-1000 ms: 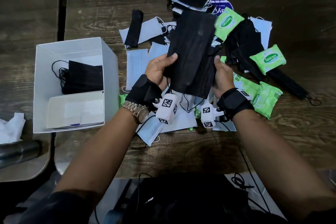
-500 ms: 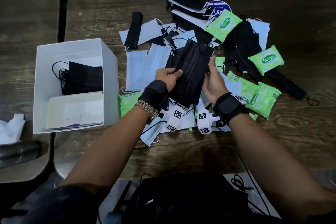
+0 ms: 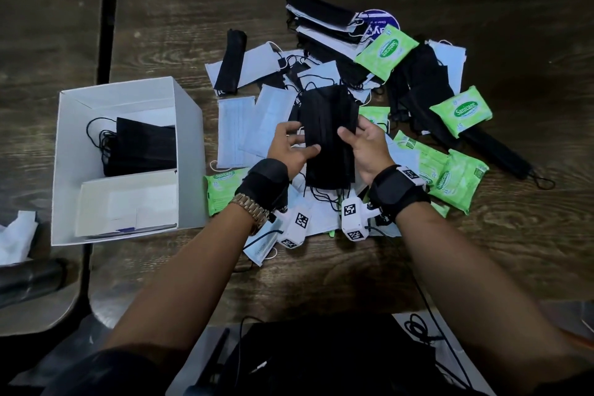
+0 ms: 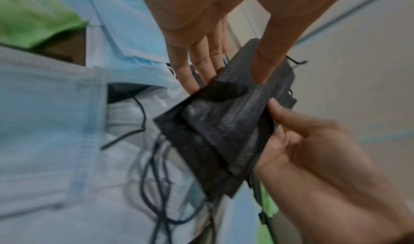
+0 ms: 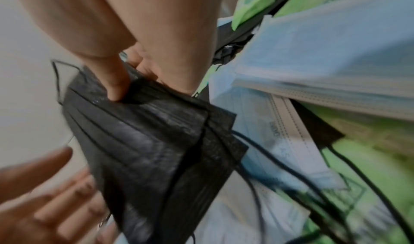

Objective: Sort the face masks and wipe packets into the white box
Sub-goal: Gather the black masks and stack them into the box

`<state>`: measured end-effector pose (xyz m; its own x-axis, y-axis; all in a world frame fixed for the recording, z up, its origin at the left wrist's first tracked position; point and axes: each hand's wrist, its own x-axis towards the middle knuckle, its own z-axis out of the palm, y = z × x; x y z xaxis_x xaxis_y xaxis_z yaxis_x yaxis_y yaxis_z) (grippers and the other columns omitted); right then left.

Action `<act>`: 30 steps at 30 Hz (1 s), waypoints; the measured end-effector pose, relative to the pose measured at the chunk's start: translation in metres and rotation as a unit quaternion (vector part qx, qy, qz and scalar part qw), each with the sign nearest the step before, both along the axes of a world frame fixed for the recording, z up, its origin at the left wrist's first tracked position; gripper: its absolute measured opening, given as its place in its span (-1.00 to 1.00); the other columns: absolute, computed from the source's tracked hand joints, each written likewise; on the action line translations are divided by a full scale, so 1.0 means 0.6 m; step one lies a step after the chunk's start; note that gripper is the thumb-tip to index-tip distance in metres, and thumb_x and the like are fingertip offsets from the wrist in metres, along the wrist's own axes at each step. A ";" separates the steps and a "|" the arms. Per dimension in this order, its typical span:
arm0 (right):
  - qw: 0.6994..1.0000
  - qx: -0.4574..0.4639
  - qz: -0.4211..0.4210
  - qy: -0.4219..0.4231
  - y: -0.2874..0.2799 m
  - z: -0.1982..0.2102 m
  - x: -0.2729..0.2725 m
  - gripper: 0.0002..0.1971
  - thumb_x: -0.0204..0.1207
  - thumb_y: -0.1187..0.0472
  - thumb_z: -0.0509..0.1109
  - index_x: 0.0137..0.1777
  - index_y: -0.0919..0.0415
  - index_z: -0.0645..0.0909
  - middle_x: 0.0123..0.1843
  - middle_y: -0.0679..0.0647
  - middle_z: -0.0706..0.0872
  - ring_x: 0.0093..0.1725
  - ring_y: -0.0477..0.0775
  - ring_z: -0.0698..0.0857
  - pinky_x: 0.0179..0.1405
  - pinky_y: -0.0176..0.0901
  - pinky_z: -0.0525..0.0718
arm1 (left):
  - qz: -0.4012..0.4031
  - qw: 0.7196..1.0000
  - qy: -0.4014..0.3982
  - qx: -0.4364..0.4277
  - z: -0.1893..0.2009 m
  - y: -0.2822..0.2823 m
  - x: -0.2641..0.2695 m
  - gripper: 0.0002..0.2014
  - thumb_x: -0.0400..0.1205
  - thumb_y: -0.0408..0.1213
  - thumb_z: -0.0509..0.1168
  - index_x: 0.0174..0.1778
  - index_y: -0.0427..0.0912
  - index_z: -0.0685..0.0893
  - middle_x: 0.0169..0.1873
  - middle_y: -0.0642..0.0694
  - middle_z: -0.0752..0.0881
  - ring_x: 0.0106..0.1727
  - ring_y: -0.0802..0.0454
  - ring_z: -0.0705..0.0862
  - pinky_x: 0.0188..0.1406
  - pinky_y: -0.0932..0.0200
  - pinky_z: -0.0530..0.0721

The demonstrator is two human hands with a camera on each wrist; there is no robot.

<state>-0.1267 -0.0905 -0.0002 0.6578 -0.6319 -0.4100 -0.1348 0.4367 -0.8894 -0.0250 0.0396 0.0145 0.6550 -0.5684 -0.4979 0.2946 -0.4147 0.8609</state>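
Observation:
Above the pile I hold a stack of black face masks (image 3: 328, 135) between both hands. My right hand (image 3: 363, 141) pinches its right edge, thumb on top (image 5: 116, 86), fingers beneath. My left hand (image 3: 289, 151) is at the left edge with straight fingers (image 4: 197, 67) under the stack and the thumb over its face. The white box (image 3: 189, 125) stands to the left, with black masks (image 3: 141, 148) in its far section. Pale blue masks (image 3: 254, 125), more black masks and green wipe packets (image 3: 461, 111) (image 3: 385, 50) (image 3: 223, 190) lie scattered on the wooden table.
A crumpled white tissue (image 3: 16, 235) and a dark cylinder (image 3: 29, 276) lie left of the box. A dark gap (image 3: 109, 10) splits the tabletop behind the box. A black bag (image 3: 321, 357) and cables sit at the near edge.
The black mask stack has come down from the raised, spread position to just above the pile. Both hands have drawn nearer, and the left hand's fingers have straightened.

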 end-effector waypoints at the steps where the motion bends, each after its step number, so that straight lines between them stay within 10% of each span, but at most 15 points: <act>1: 1.000 -0.019 0.006 -0.002 0.001 0.005 0.002 -0.67 0.64 0.48 0.33 0.39 0.36 0.57 0.23 0.24 0.77 0.27 0.17 0.74 0.34 0.04 0.67 | 0.005 1.000 -0.004 -0.020 0.001 -0.002 0.001 -0.44 0.57 -0.50 0.39 0.45 -0.25 0.34 0.09 -0.22 0.66 -0.02 -0.04 0.69 -0.14 0.31 0.69; 7: 0.993 -0.108 0.030 -0.037 0.006 0.040 0.027 -0.74 0.65 0.51 0.28 0.21 0.21 0.60 0.09 0.07 0.77 0.13 -0.11 0.75 0.20 -0.24 0.67 | -0.006 0.984 -0.175 -0.039 0.013 -0.021 0.012 -0.62 0.63 -0.54 0.20 0.38 -0.29 0.42 0.11 -0.11 0.67 0.16 -0.01 0.66 0.24 0.18 0.65; 11: 0.988 -0.139 0.067 0.015 0.016 0.013 0.020 -0.72 0.55 0.48 0.45 0.15 0.16 0.61 0.07 0.08 0.75 0.12 -0.06 0.73 0.23 -0.21 0.63 | -0.056 0.976 -0.212 0.016 -0.019 -0.018 -0.001 -0.64 0.61 -0.54 0.18 0.33 -0.35 0.32 -0.02 -0.22 0.64 -0.02 -0.13 0.61 -0.07 0.18 0.57; 18: 0.956 -0.245 0.106 0.122 0.026 -0.013 0.014 -0.73 0.59 0.47 0.35 0.26 0.30 0.61 0.06 0.05 0.70 0.11 -0.06 0.65 0.13 -0.28 0.59 | -0.053 0.972 -0.225 0.049 -0.036 -0.011 -0.009 -0.68 0.67 -0.44 0.19 0.36 -0.30 0.48 0.10 -0.28 0.71 0.10 -0.16 0.66 0.01 0.21 0.55; 25: 0.974 -0.209 0.079 0.043 0.039 0.037 0.085 -0.53 0.46 0.46 0.54 0.26 0.22 0.40 -0.08 0.11 0.73 -0.13 -0.02 0.77 -0.04 -0.25 0.75 | 0.106 0.973 -0.201 -0.036 0.035 0.025 0.076 -0.65 0.56 -0.46 0.37 0.10 -0.04 0.40 -0.11 -0.04 0.66 -0.15 0.00 0.71 -0.11 0.15 0.72; 30: 0.941 -0.309 0.135 0.003 0.089 0.070 0.170 -0.73 0.46 0.45 0.51 -0.12 0.06 0.57 -0.13 0.06 0.66 -0.25 -0.04 0.64 -0.24 -0.27 0.69 | 0.129 0.949 -0.287 0.007 0.084 0.097 0.158 -0.80 0.57 -0.53 0.29 -0.08 -0.12 0.67 -0.18 0.13 0.69 -0.22 0.30 0.61 -0.10 0.36 0.59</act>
<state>-0.0249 -0.0369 0.0418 0.8277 -0.5607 -0.0235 -0.1727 -0.2146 -0.9613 0.0700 0.0979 0.0650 0.9370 -0.3485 -0.0233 -0.1283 -0.4056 0.9050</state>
